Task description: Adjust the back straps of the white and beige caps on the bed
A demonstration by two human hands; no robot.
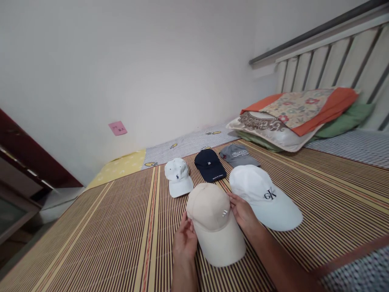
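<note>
A beige baseball cap (209,207) with a small white logo lies at the near middle of the striped mat, its brim toward me. My left hand (185,237) grips its left edge, fingers closed at the rim. On the opposite side my right hand (243,211) pinches the cap's right edge. Just right of that hand is a white cap (255,192) with black CK letters. Behind the beige cap sit a smaller white cap (178,176), a navy cap (208,164) and a grey cap (238,155) with lettering.
The striped mat (115,235) covers the bed. Stacked pillows (273,129) under an orange floral cloth (306,105) rest at the back right, by a white slatted radiator (331,61). A pink note (118,128) is stuck on the wall (152,65).
</note>
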